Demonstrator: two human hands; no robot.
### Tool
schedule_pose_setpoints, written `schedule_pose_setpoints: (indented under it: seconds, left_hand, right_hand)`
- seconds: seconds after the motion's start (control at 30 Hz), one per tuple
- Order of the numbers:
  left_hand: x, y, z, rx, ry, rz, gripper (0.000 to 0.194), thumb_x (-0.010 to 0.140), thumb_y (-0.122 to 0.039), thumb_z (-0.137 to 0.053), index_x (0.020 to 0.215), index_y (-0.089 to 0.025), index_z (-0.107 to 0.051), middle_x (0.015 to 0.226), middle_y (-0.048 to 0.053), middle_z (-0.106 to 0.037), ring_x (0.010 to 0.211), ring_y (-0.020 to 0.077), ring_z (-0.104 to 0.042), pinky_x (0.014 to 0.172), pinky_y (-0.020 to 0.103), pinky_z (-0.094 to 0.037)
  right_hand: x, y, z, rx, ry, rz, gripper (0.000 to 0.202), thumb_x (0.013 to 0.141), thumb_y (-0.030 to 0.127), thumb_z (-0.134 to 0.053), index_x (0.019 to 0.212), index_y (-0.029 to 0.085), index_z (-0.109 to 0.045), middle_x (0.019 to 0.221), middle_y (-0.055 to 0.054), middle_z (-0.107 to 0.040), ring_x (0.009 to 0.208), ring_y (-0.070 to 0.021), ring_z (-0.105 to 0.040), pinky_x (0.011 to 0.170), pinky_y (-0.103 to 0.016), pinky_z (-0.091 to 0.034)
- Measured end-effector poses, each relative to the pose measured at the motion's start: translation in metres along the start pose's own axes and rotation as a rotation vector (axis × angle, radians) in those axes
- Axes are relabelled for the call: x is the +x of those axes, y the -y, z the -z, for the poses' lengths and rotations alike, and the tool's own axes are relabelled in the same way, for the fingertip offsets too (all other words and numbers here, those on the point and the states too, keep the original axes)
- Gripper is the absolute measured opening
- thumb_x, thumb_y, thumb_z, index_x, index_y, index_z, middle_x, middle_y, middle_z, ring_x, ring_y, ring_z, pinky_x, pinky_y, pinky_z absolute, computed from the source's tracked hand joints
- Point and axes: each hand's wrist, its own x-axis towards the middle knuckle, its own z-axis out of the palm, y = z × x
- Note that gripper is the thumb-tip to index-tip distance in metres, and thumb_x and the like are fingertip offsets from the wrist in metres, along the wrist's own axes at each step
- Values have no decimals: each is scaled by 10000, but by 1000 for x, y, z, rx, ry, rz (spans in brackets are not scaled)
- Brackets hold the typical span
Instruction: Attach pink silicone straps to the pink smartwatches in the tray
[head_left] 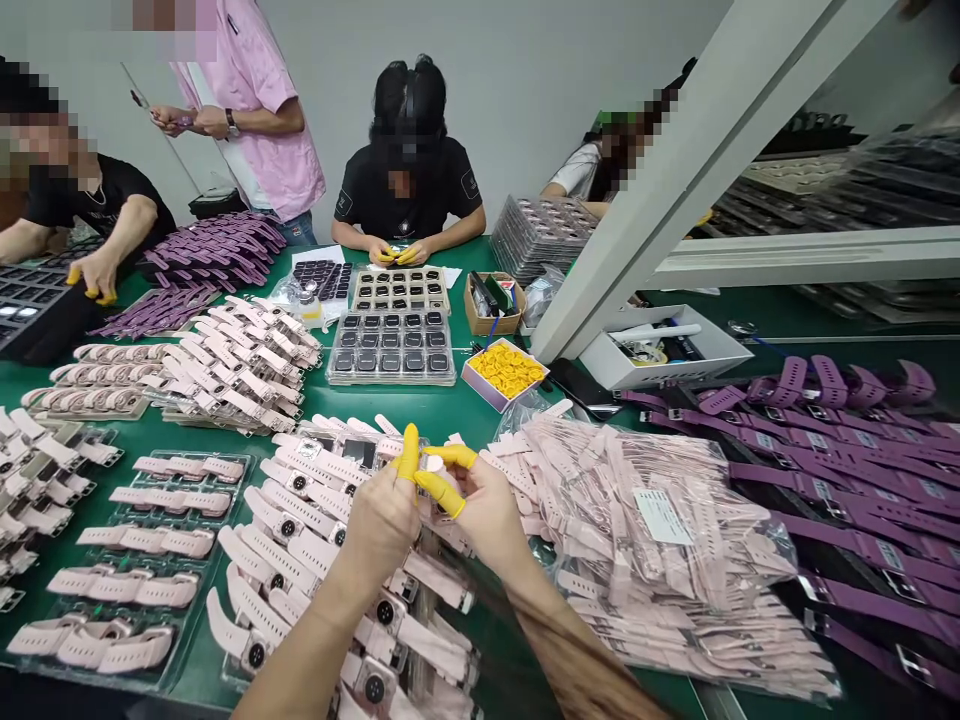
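Observation:
My left hand (381,520) and my right hand (486,510) meet at the middle, yellow finger cots on their fingertips. Both are closed on a pale pink watch strap (434,464), of which only a short part shows between the fingers; whether a watch case is attached is hidden. Right below and to the left lie rows of pink-strapped smartwatches (300,483), several with their round black sensor backs facing up. Beside my right hand, a clear plastic bag of pink watch straps (600,490) with a white label rests on more straps.
Trays of pink-strapped watches (127,585) and stacked ones (232,365) fill the left. Ahead are trays of square watch cases (391,345), a box of yellow finger cots (506,370) and a white bin (667,350). Purple straps (862,480) lie right, near a slanted post (675,160). Co-workers sit opposite.

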Motion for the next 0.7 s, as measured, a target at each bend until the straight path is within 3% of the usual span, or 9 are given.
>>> schedule_pose_setpoints:
  seconds: [0.1, 0.2, 0.3, 0.37, 0.43, 0.57, 0.7]
  left_hand:
    - [-5, 3, -2, 2, 45, 38, 400, 928, -77, -438, 1280, -105, -624, 722, 81, -723, 610, 204, -696, 561, 266, -557]
    - [-5, 2, 1, -126, 90, 63, 392, 906, -102, -453, 1249, -119, -643, 758, 92, -737, 629, 211, -701, 587, 290, -577]
    - [0, -2, 11, -423, 185, 97, 519, 895, -150, -481, 1406, -146, -567, 1079, 154, -769, 874, 242, -749, 808, 369, -633]
    - [4, -4, 15, -587, 193, 136, 529, 936, -215, -515, 1462, -174, -541, 1251, 173, -729, 1063, 269, -732, 983, 434, -598]
    - [6, -4, 16, -644, 100, 167, 447, 982, -252, -535, 1422, -205, -600, 1309, 161, -711, 1185, 279, -693, 1072, 467, -550]
    - [5, -1, 13, -616, -137, 237, 278, 1012, -230, -549, 1209, -233, -746, 1280, 121, -734, 1203, 262, -679, 1046, 464, -560]
    - [7, 8, 16, -721, -364, 546, 270, 1035, -324, -548, 1111, -211, -780, 1185, 96, -767, 1193, 260, -687, 1086, 457, -528]
  right_hand:
    - [1, 1, 3, -51, 40, 26, 355, 823, 512, -809, 1012, 219, -742, 904, -48, -765, 769, -208, -712, 717, -338, -617]
    - [-1, 0, 4, -235, 3, 172, 184, 889, 385, -760, 1003, 241, -750, 979, -48, -754, 912, -227, -722, 858, -368, -599]
    - [-4, -2, 6, -471, -95, 383, 157, 923, 284, -712, 1075, 264, -744, 986, -52, -734, 905, -229, -711, 816, -364, -593]
    - [-5, -3, 8, -565, -121, 493, 215, 942, 259, -688, 1153, 266, -725, 981, -61, -727, 874, -230, -712, 773, -362, -599]
    - [-5, -3, 9, -631, -107, 564, 243, 960, 239, -659, 1197, 264, -709, 1001, -77, -728, 891, -238, -721, 776, -371, -611]
    - [-6, -5, 6, -709, -34, 594, 233, 996, 270, -624, 1212, 245, -707, 1027, -109, -738, 942, -267, -730, 803, -405, -630]
    - [-6, -11, 2, -767, 75, 497, 230, 998, 349, -639, 1176, 229, -723, 996, -111, -737, 936, -295, -731, 809, -451, -635]
